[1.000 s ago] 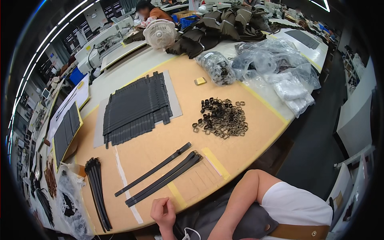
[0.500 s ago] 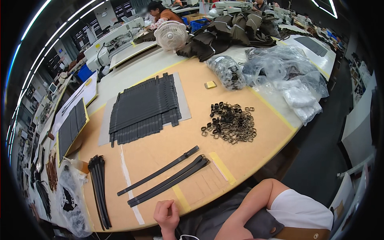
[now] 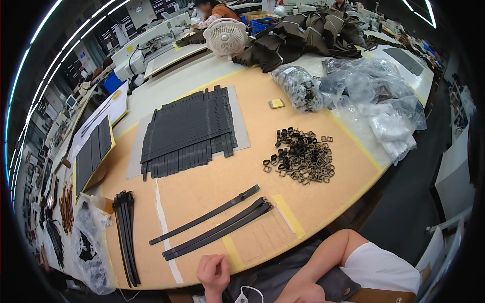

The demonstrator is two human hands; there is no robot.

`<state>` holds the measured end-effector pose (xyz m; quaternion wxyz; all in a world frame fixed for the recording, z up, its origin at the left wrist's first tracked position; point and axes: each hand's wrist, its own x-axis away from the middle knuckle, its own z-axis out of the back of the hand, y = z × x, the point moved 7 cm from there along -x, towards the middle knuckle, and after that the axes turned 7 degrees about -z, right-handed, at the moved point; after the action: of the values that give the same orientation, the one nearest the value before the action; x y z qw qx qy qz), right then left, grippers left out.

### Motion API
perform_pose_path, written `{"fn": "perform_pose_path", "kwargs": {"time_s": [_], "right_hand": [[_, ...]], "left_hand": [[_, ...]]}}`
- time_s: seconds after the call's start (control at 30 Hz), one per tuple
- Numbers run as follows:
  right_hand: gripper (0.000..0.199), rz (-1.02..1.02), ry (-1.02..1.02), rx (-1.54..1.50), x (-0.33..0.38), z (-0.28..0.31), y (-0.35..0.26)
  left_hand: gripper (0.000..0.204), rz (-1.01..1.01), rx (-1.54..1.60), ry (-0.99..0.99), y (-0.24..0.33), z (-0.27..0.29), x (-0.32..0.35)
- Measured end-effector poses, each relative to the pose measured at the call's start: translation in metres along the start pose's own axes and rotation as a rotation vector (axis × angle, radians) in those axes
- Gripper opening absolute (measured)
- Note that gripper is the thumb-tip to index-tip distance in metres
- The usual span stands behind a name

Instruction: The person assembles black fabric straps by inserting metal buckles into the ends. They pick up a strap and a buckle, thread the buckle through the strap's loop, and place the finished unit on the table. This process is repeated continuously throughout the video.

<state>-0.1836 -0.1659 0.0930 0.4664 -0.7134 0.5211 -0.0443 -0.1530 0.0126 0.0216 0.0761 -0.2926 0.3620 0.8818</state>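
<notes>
My left hand (image 3: 213,271) is raised at the table's front edge, its fingers curled into a loose fist with nothing showing in them. My right arm (image 3: 326,257) comes in bent from the lower right; its hand lies out of sight below the picture. Just beyond my left hand lie two black straps with buckles (image 3: 217,230), side by side and slanting up to the right. A single black strap (image 3: 202,217) lies behind them, apart. To the left is a bundle of buckled black straps (image 3: 125,237). A white cord (image 3: 250,289) loops beside my left wrist.
A broad stack of black strips (image 3: 187,126) lies on a grey board. Right of it is a pile of small metal buckles and black loops (image 3: 303,156). Clear plastic bags (image 3: 371,86), dark cloth bundles (image 3: 303,35) and a white fan (image 3: 226,38) stand farther back, near a person (image 3: 227,11).
The whole view has shifted a little, so the table's things sit slightly farther right. More of the white cord shows. My left hand stays closed in nearly the same place.
</notes>
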Motion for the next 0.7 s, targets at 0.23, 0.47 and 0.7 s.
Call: {"fn": "perform_pose_path", "kwargs": {"time_s": [0.23,0.47,0.7], "right_hand": [[0.114,-0.059,0.059,-0.016,0.000,0.005,-0.004],[0.103,-0.112,-0.108,-0.041,-0.005,-0.012,-0.024],[0.006,0.243,-0.011,0.363,0.017,-0.007,-0.106]], "left_hand": [[0.015,-0.009,-0.007,-0.014,0.003,0.001,-0.003],[0.016,-0.037,-0.005,-0.018,0.005,0.000,-0.006],[0.016,-0.073,0.064,-0.003,0.010,0.018,-0.025]]}}
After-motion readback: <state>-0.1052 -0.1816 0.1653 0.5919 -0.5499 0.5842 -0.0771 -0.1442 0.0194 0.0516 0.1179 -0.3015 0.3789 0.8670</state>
